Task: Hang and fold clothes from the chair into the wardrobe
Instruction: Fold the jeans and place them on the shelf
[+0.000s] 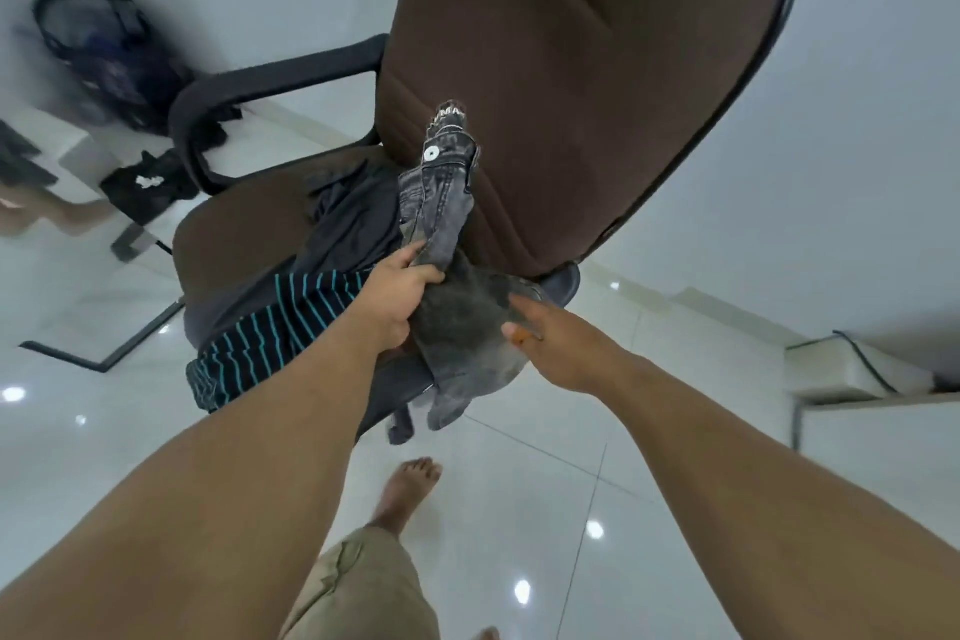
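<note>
On the brown chair (571, 68), clothes partly hide the seat; your left hand (395, 294) grips the grey jeans (441, 203), your right hand (561, 343) touches them, fingers (524, 309) straight.

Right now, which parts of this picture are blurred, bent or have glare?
Head view: the dark bag at upper left is smeared by blur; the brown chair leans and bulges from wide-angle distortion; white glare spots dot the glossy floor; the left hand gripping the grey jeans stays fairly sharp, as does the right hand.
</note>
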